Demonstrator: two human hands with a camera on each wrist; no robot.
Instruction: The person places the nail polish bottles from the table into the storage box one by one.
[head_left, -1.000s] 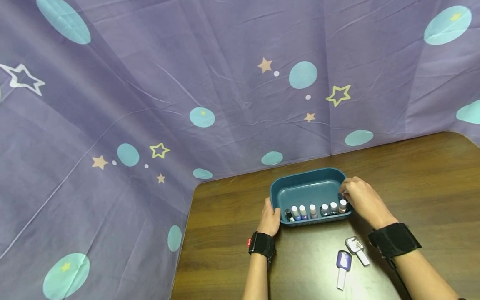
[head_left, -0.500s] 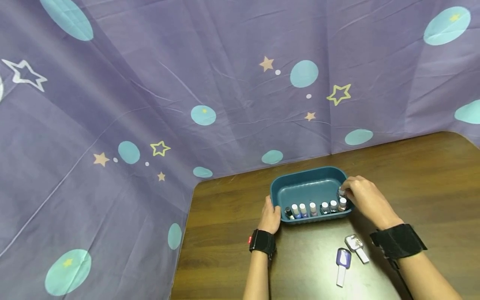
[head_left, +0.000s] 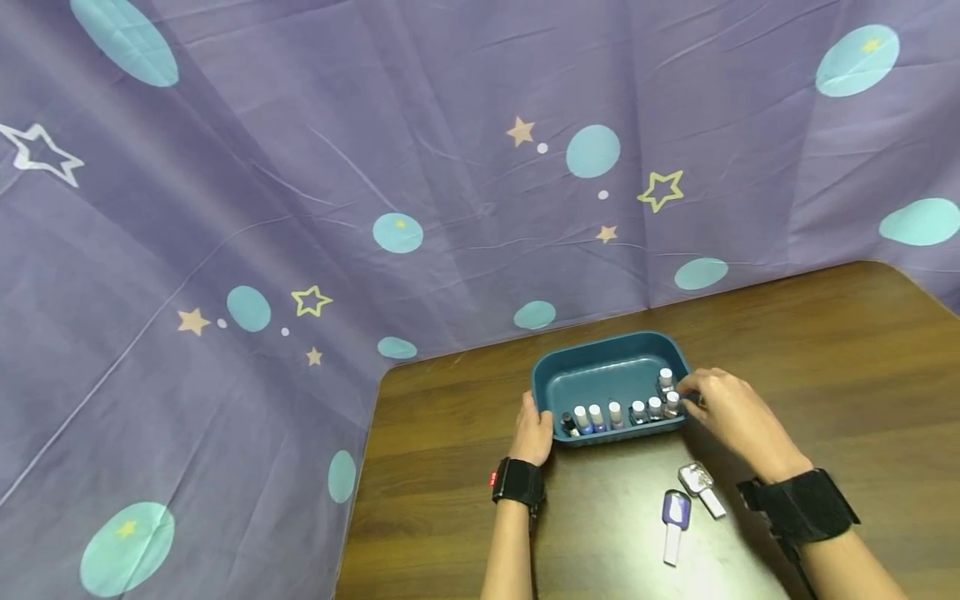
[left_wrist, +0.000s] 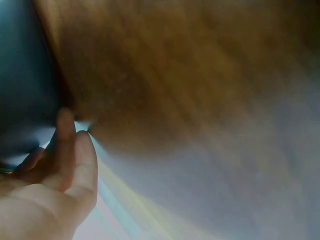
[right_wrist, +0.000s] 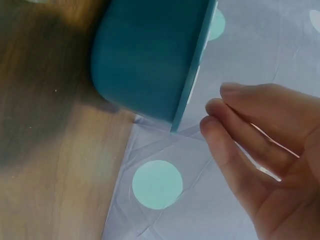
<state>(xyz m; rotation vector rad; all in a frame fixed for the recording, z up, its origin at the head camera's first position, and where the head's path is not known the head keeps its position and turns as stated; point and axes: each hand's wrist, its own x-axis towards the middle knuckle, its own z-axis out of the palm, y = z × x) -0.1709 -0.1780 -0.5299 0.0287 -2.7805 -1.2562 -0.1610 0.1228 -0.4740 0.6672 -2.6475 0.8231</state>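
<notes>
A teal plastic bin [head_left: 600, 387] holds several nail polish bottles, most in a row along its near wall. One white-capped nail polish bottle [head_left: 665, 382] stands behind the row at the right end. My left hand [head_left: 532, 435] rests against the bin's left side, thumb by the near corner; in the left wrist view its fingers [left_wrist: 85, 160] lie fairly straight beside the dark wall. Just off the right rim, my right hand [head_left: 731, 410] has loosely bent fingers, and the right wrist view shows nothing between the fingertips [right_wrist: 212, 122].
On the brown wooden table [head_left: 442, 467], a purple nail polish bottle [head_left: 676, 510] with a long white cap lies in front of the bin. Beside it lies a glittery silver nail polish bottle [head_left: 696, 479]. A purple patterned cloth [head_left: 465, 167] hangs behind and to the left.
My right hand has let go of a white-capped nail polish bottle inside the bin's right end and drawn back to the rim. The left hand stays at the bin's left side.
</notes>
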